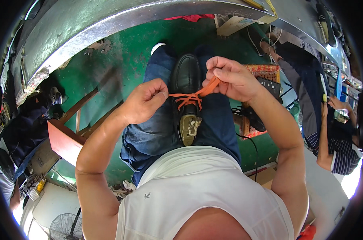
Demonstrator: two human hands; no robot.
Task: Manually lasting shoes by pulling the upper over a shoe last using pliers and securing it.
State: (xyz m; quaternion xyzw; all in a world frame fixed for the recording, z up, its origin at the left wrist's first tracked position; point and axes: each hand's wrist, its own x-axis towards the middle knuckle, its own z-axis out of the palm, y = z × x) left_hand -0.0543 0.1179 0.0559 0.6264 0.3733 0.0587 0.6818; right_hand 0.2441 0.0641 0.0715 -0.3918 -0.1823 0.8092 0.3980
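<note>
L hand (146, 101), R hand (234, 81) pinch orange lace (210, 86) | blk shoe (186, 76) betw lap (149, 130) edges | tying, prob.; next needs even pull

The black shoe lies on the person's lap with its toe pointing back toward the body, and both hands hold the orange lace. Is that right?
Not quite: the toe direction is wrong. In the head view, the black shoe lies on the lap with its toe pointing away from the body. The left hand and right hand do hold the orange lace.
</note>
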